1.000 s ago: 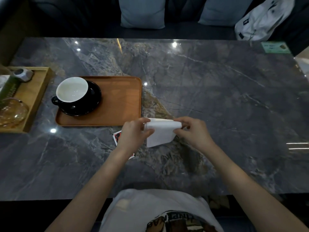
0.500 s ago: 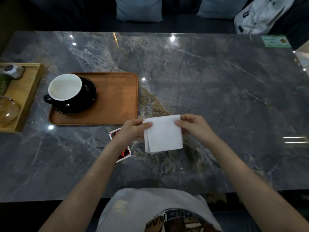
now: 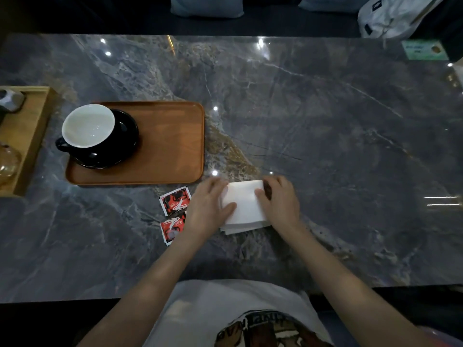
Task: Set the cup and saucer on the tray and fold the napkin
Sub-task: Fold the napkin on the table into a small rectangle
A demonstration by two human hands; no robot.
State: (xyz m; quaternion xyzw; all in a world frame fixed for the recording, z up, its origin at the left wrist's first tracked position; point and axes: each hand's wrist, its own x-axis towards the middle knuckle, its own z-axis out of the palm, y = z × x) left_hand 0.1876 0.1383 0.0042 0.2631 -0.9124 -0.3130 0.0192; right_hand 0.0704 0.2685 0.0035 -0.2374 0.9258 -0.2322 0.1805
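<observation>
A folded white napkin [image 3: 245, 204] lies flat on the grey marble table [image 3: 325, 146], near the front edge. My left hand [image 3: 209, 209] holds its left side, with the thumb resting on top. My right hand [image 3: 279, 202] grips its right side, fingers over the far corner. To the left, a black cup with a white inside [image 3: 87, 126] stands upright on a black saucer [image 3: 126, 139]. Both sit on the left end of a brown wooden tray [image 3: 172, 146].
Two red sachets [image 3: 175, 200] [image 3: 174, 227] lie just left of my left hand. A lighter wooden tray [image 3: 32, 136] at the table's left edge holds a glass vessel [image 3: 7, 161] and a grey object [image 3: 11, 101]. A green card [image 3: 423, 50] sits far right.
Both hands have lowered the napkin from above the table down onto its surface. It now lies flat under my fingers, a little nearer to me.
</observation>
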